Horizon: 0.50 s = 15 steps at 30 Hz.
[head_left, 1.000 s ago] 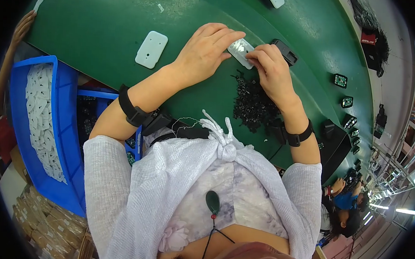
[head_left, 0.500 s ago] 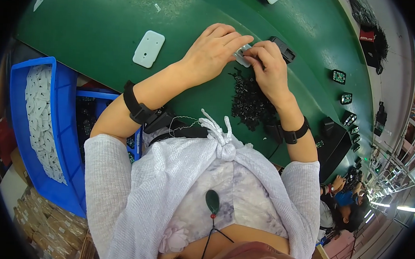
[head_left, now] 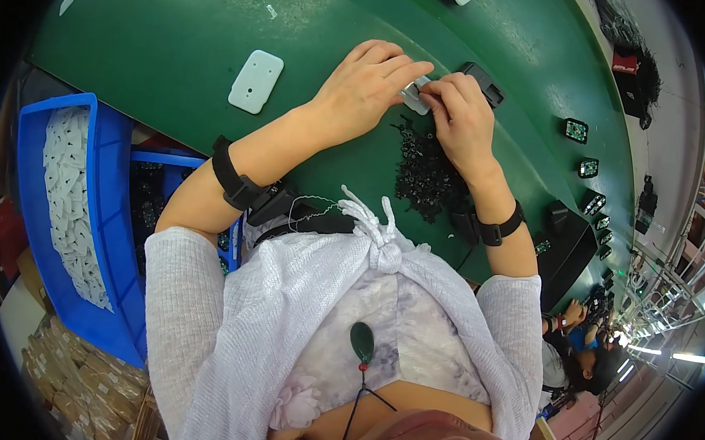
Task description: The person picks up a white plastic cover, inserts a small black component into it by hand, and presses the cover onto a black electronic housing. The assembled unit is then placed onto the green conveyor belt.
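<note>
Over the green table, my left hand (head_left: 365,81) is closed on the edge of a small pale plastic piece (head_left: 415,101). My right hand (head_left: 463,121) bends over the same piece from the other side, thumb and forefinger pinched together at its surface. What those fingertips hold, if anything, is too small to make out. Just below the hands lies a heap of small black parts (head_left: 426,176). Beyond my right hand sits a black plastic housing (head_left: 487,84). A white plate with small holes (head_left: 256,82) rests on the table left of my left hand.
At the left, a blue bin (head_left: 106,207) holds many white plastic pieces (head_left: 71,197), with another blue container of dark parts beside it. Several black housings with circuit boards (head_left: 576,130) line the table's right side. A co-worker (head_left: 576,363) is at the lower right.
Both hands stay at the pale piece, my right hand shifted very slightly to the right. The whole view has moved a little; the plate and heap lie as before.
</note>
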{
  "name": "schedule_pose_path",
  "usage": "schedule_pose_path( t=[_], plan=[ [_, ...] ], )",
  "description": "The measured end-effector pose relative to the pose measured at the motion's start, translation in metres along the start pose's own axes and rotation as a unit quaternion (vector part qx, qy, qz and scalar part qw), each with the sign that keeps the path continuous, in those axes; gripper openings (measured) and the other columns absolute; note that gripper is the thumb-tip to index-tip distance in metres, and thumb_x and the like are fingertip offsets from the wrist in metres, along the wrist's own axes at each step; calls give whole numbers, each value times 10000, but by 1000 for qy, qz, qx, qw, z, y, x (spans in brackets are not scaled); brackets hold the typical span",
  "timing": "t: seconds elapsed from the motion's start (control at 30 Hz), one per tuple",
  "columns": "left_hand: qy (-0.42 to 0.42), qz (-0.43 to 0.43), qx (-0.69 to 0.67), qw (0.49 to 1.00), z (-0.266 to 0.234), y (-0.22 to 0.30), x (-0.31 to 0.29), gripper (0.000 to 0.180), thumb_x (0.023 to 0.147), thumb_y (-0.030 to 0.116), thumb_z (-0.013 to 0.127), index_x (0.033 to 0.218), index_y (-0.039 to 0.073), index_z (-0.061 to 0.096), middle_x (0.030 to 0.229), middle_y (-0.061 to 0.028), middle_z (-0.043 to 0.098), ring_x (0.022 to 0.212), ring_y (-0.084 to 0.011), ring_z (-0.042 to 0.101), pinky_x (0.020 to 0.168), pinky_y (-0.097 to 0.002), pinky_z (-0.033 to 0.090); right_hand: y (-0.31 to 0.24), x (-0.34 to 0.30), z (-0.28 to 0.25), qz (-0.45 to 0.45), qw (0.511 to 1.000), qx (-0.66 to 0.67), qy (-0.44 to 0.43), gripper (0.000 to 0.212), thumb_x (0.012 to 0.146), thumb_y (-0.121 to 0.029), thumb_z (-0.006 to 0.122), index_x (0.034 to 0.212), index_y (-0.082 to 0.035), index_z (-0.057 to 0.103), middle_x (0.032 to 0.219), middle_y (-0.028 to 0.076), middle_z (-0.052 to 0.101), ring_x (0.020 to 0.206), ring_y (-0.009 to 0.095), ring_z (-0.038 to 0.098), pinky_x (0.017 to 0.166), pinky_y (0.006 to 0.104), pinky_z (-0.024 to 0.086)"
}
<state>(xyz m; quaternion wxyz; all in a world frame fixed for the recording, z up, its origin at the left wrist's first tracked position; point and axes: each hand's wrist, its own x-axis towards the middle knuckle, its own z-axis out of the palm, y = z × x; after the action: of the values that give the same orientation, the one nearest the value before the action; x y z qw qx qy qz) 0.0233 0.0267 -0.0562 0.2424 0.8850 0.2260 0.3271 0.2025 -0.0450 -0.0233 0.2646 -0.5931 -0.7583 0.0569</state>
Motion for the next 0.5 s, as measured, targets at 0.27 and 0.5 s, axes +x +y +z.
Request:
schedule_pose_path(
  t=[0.27,0.5],
  plan=[
    [-1,2,2,1000,0,1,0,556,704,36,702,1234,92,544,1066,-30,610,1096,-254,515,998,-405,382,-3,-1,-6,-62,991,-107,-42,172,747,-59,694,903,-69,622,813,57,568,736,237,556,619,345,443],
    [-6,3,8,1000,-2,1,1,566,704,28,696,1244,87,537,1076,-44,607,1098,-260,519,996,-405,385,-5,5,-40,-22,985,-166,49,305,782,-132,713,1072,-92,627,959,71,617,860,268,576,733,370,453]
  ],
)
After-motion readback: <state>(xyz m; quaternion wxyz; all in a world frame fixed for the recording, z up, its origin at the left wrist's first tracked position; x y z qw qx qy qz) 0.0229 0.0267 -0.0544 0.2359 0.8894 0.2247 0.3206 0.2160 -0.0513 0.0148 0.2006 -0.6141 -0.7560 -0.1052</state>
